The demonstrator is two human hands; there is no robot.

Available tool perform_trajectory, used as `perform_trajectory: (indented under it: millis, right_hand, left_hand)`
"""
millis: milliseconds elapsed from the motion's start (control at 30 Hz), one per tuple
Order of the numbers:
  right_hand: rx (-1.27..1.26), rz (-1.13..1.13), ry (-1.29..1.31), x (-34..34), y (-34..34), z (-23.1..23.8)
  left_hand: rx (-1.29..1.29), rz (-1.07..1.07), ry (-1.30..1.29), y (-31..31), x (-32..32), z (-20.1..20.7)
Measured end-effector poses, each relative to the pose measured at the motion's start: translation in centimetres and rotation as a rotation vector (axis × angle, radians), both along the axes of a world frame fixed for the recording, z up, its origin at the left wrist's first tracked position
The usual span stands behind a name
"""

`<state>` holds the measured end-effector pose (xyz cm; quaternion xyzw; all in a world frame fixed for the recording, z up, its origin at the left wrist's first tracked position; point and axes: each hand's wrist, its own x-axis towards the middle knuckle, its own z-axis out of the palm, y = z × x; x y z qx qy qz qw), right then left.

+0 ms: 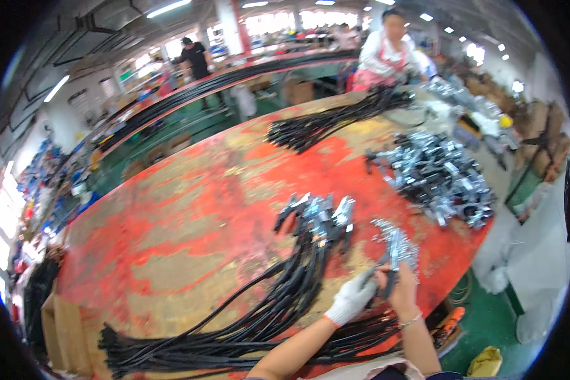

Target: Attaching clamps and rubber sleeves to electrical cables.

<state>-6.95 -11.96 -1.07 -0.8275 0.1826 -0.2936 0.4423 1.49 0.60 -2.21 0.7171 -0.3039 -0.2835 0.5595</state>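
Note:
My left hand (353, 297), in a white glove, is closed at the near right of the table around what looks like a black cable end. Close against it is my bare right hand (401, 292), a bracelet on its wrist, fingers bent around a dark narrow piece (390, 285); blur hides its exact kind. Just beyond the right hand lies a small heap of shiny metal parts (396, 244). Left of my hands, a bundle of black cables (291, 288) ends in silver and black metal fittings (320, 218). More black cables (361, 332) run beneath my forearms.
The worn red table (190, 221) carries a large pile of metal fittings (437, 174) at right and another black cable bundle (342, 120) at the far side. A person (386, 57) stands behind it. Cardboard (66, 335) is at near left; a yellow bag (485, 363) lies on the floor.

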Motion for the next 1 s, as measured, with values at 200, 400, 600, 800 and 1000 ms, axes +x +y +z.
perform_trajectory:
  millis: [200, 400, 600, 800, 1000]
  right_hand:
    - [-0.086, -0.083, -0.001, -0.5, 0.7, 2.2]
    - [-0.089, -0.026, -0.097, -0.4, 0.8, 0.9]
    - [-0.124, -0.052, -0.076, 0.0, 0.2, -0.1]
    - [-0.234, 0.003, -0.206, 0.4, -0.3, 0.2]
    - [-0.224, -0.016, -0.149, 0.2, 0.0, 0.8]
  left_hand:
    - [-0.037, -0.047, 0.155, 0.1, -0.7, 1.4]
    - [-0.038, 0.033, 0.026, 0.6, -1.2, -0.1]
    - [0.078, 0.008, 0.105, 0.5, -0.6, 0.9]
    - [-0.026, 0.048, 0.215, 0.3, -1.0, 2.2]
    - [-0.013, 0.039, 0.150, 0.5, -1.0, 1.8]
